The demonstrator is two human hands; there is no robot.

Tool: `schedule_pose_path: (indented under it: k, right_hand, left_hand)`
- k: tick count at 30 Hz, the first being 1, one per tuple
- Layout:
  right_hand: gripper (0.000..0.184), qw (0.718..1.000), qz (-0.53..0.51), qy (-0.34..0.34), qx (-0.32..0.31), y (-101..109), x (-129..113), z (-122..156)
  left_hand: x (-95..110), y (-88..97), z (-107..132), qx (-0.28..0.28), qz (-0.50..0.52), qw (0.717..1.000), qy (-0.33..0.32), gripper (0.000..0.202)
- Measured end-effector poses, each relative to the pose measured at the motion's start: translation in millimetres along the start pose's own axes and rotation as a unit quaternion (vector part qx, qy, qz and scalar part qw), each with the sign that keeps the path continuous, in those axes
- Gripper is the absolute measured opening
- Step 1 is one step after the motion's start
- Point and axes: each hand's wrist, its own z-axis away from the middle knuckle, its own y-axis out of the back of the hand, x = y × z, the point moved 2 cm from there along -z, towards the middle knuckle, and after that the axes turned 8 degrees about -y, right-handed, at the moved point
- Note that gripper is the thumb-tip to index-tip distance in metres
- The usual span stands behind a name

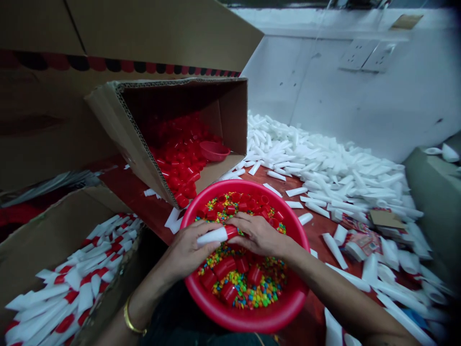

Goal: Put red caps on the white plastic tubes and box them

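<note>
Over a red plastic basin (298, 300), my left hand (190, 250) is closed around a white tube (213, 237) that lies nearly level. A red cap (231, 232) sits at the tube's right end, and the fingers of my right hand (257, 233) are wrapped on it. Small multicoloured pieces (257, 290) like candies fill the basin, with several loose red caps (225, 267) lying among them. Whether anything is inside the tube I cannot tell.
Behind the basin, a cardboard box (232, 113) on its side holds many red caps and a small pink bowl (214, 151). A lower-left carton (104, 202) contains capped white tubes (54, 302). White tubes (324, 163) heap along the wall at right.
</note>
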Motion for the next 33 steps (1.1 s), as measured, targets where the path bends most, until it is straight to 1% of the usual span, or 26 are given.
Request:
schedule_pose_path:
  k: [1, 3, 5, 6, 7, 8, 10, 11, 12, 13, 15, 18, 21, 23, 24, 25, 26, 27, 28, 29, 30, 31, 33]
  right_hand:
    - [0.042, 0.999, -0.023, -0.024, -0.017, -1.2, 1.4, -0.9]
    - [0.055, 0.987, -0.099, -0.108, -0.063, -5.8, 5.5, -2.6]
    - [0.067, 0.954, -0.181, -0.211, -0.114, -11.1, 9.3, -3.3]
    - [0.071, 0.938, -0.205, -0.250, -0.121, -12.1, 10.4, -3.5]
    - [0.072, 0.934, -0.211, -0.267, -0.109, -11.1, 10.4, -4.1]
    - [0.070, 0.941, -0.202, -0.260, -0.080, -8.2, 9.5, -5.1]
    - [0.056, 0.966, -0.167, -0.195, -0.009, 0.2, 5.5, -7.3]
    - [0.046, 0.976, -0.152, -0.158, 0.013, 3.6, 3.2, -8.0]
    - [0.037, 0.981, -0.144, -0.131, 0.020, 5.7, 1.6, -8.4]
    - [0.032, 0.982, -0.143, -0.119, 0.015, 6.0, 0.8, -8.7]
    - [0.029, 0.977, -0.158, -0.139, -0.005, 2.2, 1.9, -8.7]
    - [0.036, 0.964, -0.193, -0.183, -0.026, -7.9, 4.5, -8.9]
    - [0.039, 0.961, -0.210, -0.180, -0.012, -10.3, 4.0, -10.4]
    - [0.038, 0.973, -0.174, -0.152, -0.013, -6.0, 1.8, -11.5]
    - [0.035, 0.983, -0.131, -0.127, -0.023, -3.0, 0.2, -11.6]
    - [0.030, 0.992, -0.074, -0.094, -0.043, -0.3, -1.4, -11.3]
    - [0.024, 0.996, -0.014, -0.056, -0.072, 1.7, -2.9, -10.4]
    - [0.020, 0.993, 0.043, -0.017, -0.107, 2.7, -4.0, -8.9]
    - [0.020, 0.985, 0.090, 0.020, -0.145, 2.6, -4.5, -7.2]
    - [0.022, 0.974, 0.126, 0.055, -0.179, 1.8, -4.6, -5.4]
    - [0.024, 0.963, 0.153, 0.086, -0.206, 0.4, -4.5, -3.8]
    - [0.024, 0.952, 0.176, 0.112, -0.225, -1.4, -4.2, -2.7]
    - [0.021, 0.935, 0.227, 0.143, -0.233, -5.0, -3.1, -2.5]
  left_hand:
    - [-1.0, -2.1, -0.6, 0.005, -0.008, 1.000, -0.025, 0.031]
    - [-1.5, -6.9, -1.5, 0.018, -0.021, 0.997, -0.073, 0.030]
    - [-0.5, -10.8, -2.5, 0.029, -0.031, 0.993, -0.107, 0.029]
    - [0.0, -12.1, -3.3, 0.035, -0.035, 0.992, -0.112, 0.030]
    - [0.3, -12.6, -4.2, 0.044, -0.040, 0.992, -0.108, 0.030]
    - [0.2, -12.5, -5.2, 0.054, -0.043, 0.993, -0.095, 0.031]
    - [-0.8, -11.1, -7.0, 0.079, -0.042, 0.994, -0.058, 0.032]
    - [-1.5, -10.3, -7.5, 0.088, -0.040, 0.994, -0.046, 0.032]
    - [-2.0, -10.0, -7.5, 0.091, -0.039, 0.994, -0.043, 0.032]
    - [-2.3, -10.2, -7.0, 0.090, -0.041, 0.994, -0.049, 0.032]
    - [-2.0, -12.1, -4.4, 0.089, -0.055, 0.991, -0.083, 0.032]
    - [0.8, -17.7, 0.8, 0.108, -0.086, 0.980, -0.146, 0.033]
    - [3.9, -20.1, 3.8, 0.145, -0.106, 0.966, -0.185, 0.033]
    - [3.2, -14.3, 8.6, 0.189, -0.111, 0.957, -0.187, 0.032]
    - [0.6, -8.2, 14.0, 0.215, -0.115, 0.954, -0.171, 0.031]
    - [-4.2, 0.1, 22.2, 0.243, -0.124, 0.952, -0.140, 0.031]
    - [-11.8, 10.6, 33.7, 0.272, -0.142, 0.947, -0.095, 0.030]
    - [-22.6, 22.7, 48.3, 0.290, -0.167, 0.942, -0.033, 0.029]
    - [-35.9, 36.5, 66.0, 0.312, -0.201, 0.928, 0.029, 0.030]
    - [-51.5, 50.9, 85.7, 0.320, -0.245, 0.911, 0.090, 0.030]
    - [-69.8, 64.7, 106.3, 0.294, -0.285, 0.898, 0.162, 0.030]
    - [-87.8, 78.9, 127.8, 0.298, -0.320, 0.873, 0.214, 0.028]
    - [-122.4, 101.6, 166.3, 0.256, -0.360, 0.844, 0.305, 0.025]
